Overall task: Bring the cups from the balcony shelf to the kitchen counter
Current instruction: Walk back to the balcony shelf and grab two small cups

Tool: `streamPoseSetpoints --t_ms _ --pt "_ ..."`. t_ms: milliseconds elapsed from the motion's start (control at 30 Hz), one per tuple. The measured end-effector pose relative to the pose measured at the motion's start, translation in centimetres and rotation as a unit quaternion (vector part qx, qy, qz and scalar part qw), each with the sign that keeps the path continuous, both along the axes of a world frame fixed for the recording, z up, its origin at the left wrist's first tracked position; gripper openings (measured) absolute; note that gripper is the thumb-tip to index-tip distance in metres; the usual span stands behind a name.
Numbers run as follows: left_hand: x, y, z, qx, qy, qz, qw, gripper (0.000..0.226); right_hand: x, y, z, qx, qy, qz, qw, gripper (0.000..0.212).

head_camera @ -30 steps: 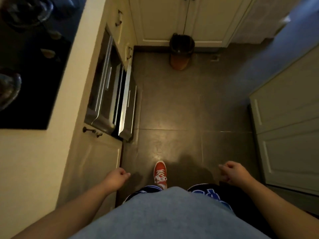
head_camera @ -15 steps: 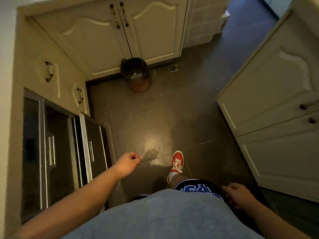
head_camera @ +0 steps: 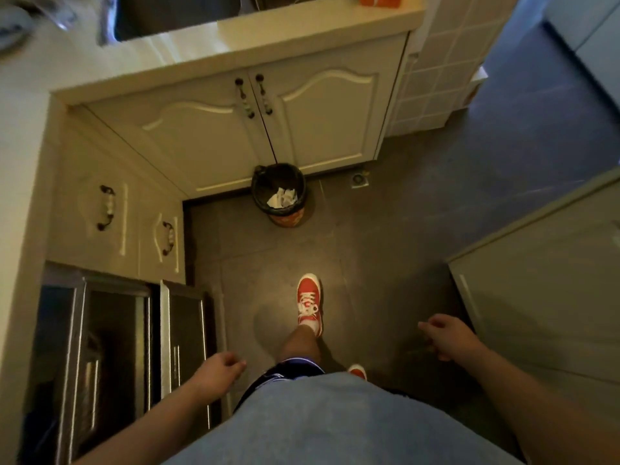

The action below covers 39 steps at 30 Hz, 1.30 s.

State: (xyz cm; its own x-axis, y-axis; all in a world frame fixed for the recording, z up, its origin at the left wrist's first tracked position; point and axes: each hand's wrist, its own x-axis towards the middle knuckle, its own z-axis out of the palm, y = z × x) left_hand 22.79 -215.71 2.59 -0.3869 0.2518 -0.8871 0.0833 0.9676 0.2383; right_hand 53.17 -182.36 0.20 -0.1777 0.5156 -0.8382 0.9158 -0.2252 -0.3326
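Grey shirt fabric fills the near edge of the view, with both bare forearms reaching forward from it. Nothing is held: the left hand (head_camera: pixel 219 367) and the right hand (head_camera: pixel 444 337) are loosely curled and empty. Between the hands a red shoe (head_camera: pixel 309 302) is planted on the dark tiled floor (head_camera: pixel 402 236). Beside the left hand an oven (head_camera: pixel 124 347) is set into cream cabinets. Well ahead of both hands a lined bin (head_camera: pixel 278 193) stands against cabinet doors, and beyond it the pale worktop (head_camera: pixel 302 25) is seen. No cups or balcony shelf are visible, so the cups are judged to be elsewhere, unfetched. Their material cannot be told; they are probably light, rigid and breakable, best gripped around the body or by a handle.
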Motion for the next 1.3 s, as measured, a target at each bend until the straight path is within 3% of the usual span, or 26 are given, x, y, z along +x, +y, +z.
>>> streamPoseSetpoints --t_ms 200,433,567,833,967,1300 --pt "-11.5 9.8 -2.6 -0.001 0.026 -0.046 0.999 0.018 -6.8 7.2 -0.1 0.024 0.008 -0.064 0.998 0.024" --pt "-21.1 27.5 -0.8 0.034 0.018 -0.177 0.983 0.016 -7.6 11.5 1.2 0.04 -0.026 -0.174 0.984 0.028" --pt "-21.6 39.0 -0.6 0.083 -0.003 -0.228 0.97 0.016 -6.6 13.1 1.0 0.001 -0.049 -0.242 0.969 0.023" --pt "-17.3 57.8 -1.3 0.095 -0.002 -0.312 0.945 0.024 -5.4 20.5 -1.5 -0.026 -0.055 -0.276 0.959 0.026" --pt "-17.8 62.8 -1.0 0.073 0.011 -0.348 0.935 0.021 -6.9 27.2 -1.8 -0.033 -0.04 -0.261 0.964 0.025" --pt "-22.5 72.0 -1.7 0.008 0.052 -0.32 0.946 0.022 -12.4 48.3 1.2 0.024 0.02 -0.199 0.979 0.024"
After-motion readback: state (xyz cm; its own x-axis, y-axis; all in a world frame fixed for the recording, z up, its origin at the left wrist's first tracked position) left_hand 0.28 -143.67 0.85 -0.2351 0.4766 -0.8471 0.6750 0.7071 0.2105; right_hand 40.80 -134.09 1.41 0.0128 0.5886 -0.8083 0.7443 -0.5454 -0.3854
